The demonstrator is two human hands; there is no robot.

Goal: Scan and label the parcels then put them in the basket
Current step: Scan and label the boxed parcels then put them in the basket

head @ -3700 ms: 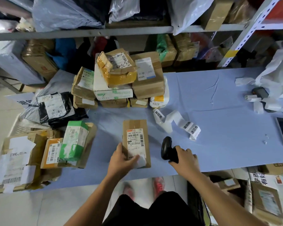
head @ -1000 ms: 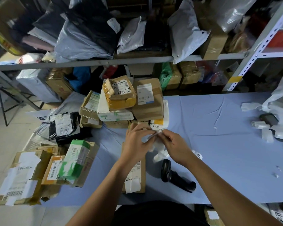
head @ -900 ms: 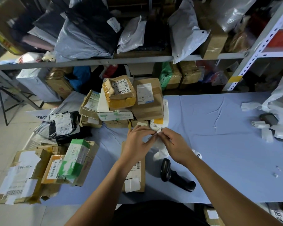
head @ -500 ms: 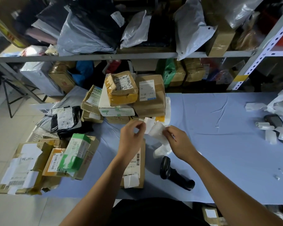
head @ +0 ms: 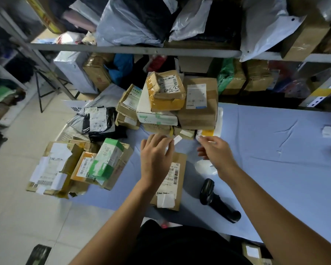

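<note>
While the left hand (head: 157,155) hangs over the blue table (head: 275,169), its fingertips pinch a small white label (head: 177,140). The label sticks out to the right of the fingers, up in the air. Just under this hand lies the brown parcel (head: 170,178). It lies flat near the front edge of the table, and its white sticker with black bar codes faces up. The wrist hides part of that sticker.

The right hand (head: 216,153) is a little to the right, apart from the left hand. Its thumb and first finger seem to pinch the end of a white paper strip (head: 200,138), but this part is blurry. Some loose white paper (head: 204,166) lies on the table under this hand.

The black scanner (head: 218,199) lies on its side on the table, right of the parcel and not touching it. No hand touches it.

Behind the hands sits a pile of parcels (head: 180,104), brown and white boxes stacked up. At the left end of the table more boxes (head: 103,163) lean together, one of them green and white.
</note>
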